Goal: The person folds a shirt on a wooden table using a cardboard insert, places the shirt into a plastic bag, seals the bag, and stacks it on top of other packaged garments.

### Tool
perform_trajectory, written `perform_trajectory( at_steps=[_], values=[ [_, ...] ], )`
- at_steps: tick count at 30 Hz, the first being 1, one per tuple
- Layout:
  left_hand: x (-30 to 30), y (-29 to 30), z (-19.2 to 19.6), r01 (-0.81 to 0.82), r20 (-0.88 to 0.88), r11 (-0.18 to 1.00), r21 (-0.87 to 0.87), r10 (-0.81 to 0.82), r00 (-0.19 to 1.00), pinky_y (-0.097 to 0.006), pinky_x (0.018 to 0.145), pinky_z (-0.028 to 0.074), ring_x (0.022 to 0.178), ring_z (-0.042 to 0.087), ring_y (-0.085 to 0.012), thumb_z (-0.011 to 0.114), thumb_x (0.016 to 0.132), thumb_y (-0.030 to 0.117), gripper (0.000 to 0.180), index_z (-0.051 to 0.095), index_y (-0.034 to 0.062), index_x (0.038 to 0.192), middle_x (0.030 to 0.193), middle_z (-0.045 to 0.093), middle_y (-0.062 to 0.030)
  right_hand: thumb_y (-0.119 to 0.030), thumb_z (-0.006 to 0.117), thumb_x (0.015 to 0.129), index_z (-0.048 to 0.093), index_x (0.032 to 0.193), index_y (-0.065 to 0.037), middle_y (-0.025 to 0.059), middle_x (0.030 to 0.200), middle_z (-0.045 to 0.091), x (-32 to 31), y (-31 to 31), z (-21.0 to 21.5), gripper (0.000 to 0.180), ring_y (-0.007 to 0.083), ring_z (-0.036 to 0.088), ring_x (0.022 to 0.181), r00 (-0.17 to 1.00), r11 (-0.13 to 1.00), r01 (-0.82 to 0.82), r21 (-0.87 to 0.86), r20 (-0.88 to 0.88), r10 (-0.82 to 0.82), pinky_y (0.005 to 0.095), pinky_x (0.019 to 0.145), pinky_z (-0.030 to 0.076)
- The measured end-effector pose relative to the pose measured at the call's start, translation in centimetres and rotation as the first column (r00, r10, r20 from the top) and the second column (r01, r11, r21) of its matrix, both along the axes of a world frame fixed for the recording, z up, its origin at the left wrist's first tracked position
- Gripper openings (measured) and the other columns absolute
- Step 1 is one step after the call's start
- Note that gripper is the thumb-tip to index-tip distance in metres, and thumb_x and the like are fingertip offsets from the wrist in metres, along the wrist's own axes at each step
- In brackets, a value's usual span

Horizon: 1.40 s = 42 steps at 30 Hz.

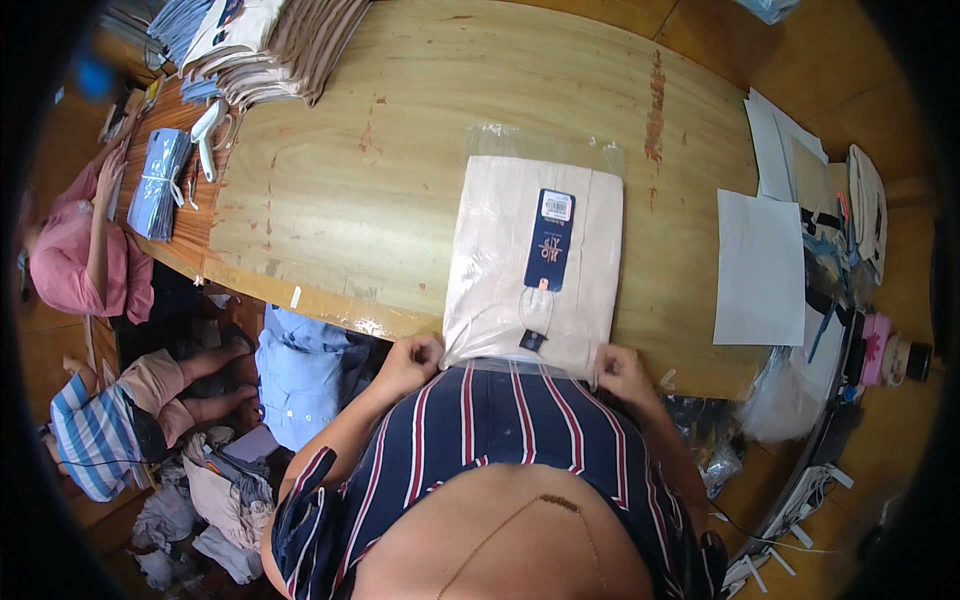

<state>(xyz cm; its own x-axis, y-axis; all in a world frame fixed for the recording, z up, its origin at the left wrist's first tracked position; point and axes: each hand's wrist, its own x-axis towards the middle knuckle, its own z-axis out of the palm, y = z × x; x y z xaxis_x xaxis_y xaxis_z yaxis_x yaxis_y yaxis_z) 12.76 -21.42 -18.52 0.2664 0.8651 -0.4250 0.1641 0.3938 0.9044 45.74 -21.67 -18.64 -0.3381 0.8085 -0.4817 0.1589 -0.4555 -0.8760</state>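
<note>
A folded cream garment lies flat inside a clear plastic bag at the near edge of the table, right against my body. On the garment rests a navy hang tag with a white sticker, and a small dark label sits below it. The bag's far end reaches past the cloth. My left hand is closed in a pinch at the near left corner of the bag. At the near right corner, my right hand pinches the bag's edge too.
Cream garments are stacked at the far left, near a white tagging gun and a tied blue bundle. White paper sheets lie on the right. A person in pink and a person in stripes are at left.
</note>
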Motion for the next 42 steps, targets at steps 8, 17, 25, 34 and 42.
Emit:
perform_trajectory(
  at_steps=[8, 17, 25, 34, 42],
  values=[
    [1.2, 7.9, 1.9, 0.017, -0.112, 0.939, 0.345, 0.023, 0.993, -0.025, 0.057, 0.046, 0.065, 0.058, -0.0128, 0.045, 0.076, -0.003, 0.009, 0.047, -0.0002, 0.068, 0.068, 0.059, -0.0084, 0.004, 0.044, 0.074, 0.044, 0.073, -0.006, 0.007, 0.082, 0.055, 0.4, 11.2, -1.0, 0.01, 0.0152, 0.056, 0.072, 0.926, 0.912, 0.37, 0.174, -0.143, -0.349, 0.025, 0.058, 0.046],
    [13.7, 5.2, 3.2, 0.605, -0.18, 0.597, 0.526, -0.617, 0.766, -0.036, 0.062, 0.047, 0.066, 0.058, -0.0298, 0.05, 0.063, -0.006, 0.025, 0.056, 0.003, 0.086, 0.069, 0.059, -0.0145, -0.003, 0.047, 0.081, 0.034, 0.11, -0.003, 0.0221, 0.104, 0.051, 6.4, 1.0, -0.8, 0.032, 0.0286, 0.056, 0.087, 0.499, 0.535, 0.841, -0.08, -0.271, -0.823, 0.0325, 0.074, 0.047],
    [17.5, 25.9, 0.8, 0.665, -0.719, 0.553, 0.502, -0.159, 0.676, -0.033, 0.073, 0.043, 0.081, 0.056, -0.0281, 0.069, 0.062, 0.023, 0.035, 0.06, 0.002, 0.089, 0.085, 0.06, -0.0161, -0.002, 0.045, 0.083, 0.034, 0.119, 0.001, 0.0164, 0.118, 0.043, -1.4, -5.1, -1.2, 0.038, 0.0247, 0.042, 0.111, 0.408, 0.677, 0.574, -0.46, -0.555, -0.724, 0.034, 0.089, 0.038],
    [18.3, 30.9, 5.8, 0.877, -0.032, 0.481, -0.001, -0.876, 0.481, -0.026, 0.071, 0.046, 0.079, 0.057, -0.0164, 0.07, 0.066, 0.021, 0.04, 0.055, -0.0016, 0.095, 0.085, 0.06, -0.0098, -0.003, 0.056, 0.078, 0.048, 0.1, 0.001, 0.0104, 0.1, 0.055, -4.1, 3.9, -0.2, 0.024, 0.0162, 0.054, 0.091, 0.395, 0.666, 0.724, -0.181, -0.682, -0.615, 0.0291, 0.079, 0.044],
    [12.6, 31.8, 15.2, 0.511, 0.344, 0.75, 0.419, -0.652, 0.676, -0.028, 0.075, 0.045, 0.078, 0.057, -0.0149, 0.054, 0.08, 0.009, 0.021, 0.052, -0.0003, 0.099, 0.086, 0.06, -0.0097, -0.008, 0.057, 0.078, 0.055, 0.088, 0.002, 0.0093, 0.079, 0.06, 4.8, 15.3, 13.5, 0.014, 0.0151, 0.057, 0.073, 0.767, 0.572, 0.624, 0.533, -0.278, -0.578, 0.0237, 0.071, 0.044]
  ],
)
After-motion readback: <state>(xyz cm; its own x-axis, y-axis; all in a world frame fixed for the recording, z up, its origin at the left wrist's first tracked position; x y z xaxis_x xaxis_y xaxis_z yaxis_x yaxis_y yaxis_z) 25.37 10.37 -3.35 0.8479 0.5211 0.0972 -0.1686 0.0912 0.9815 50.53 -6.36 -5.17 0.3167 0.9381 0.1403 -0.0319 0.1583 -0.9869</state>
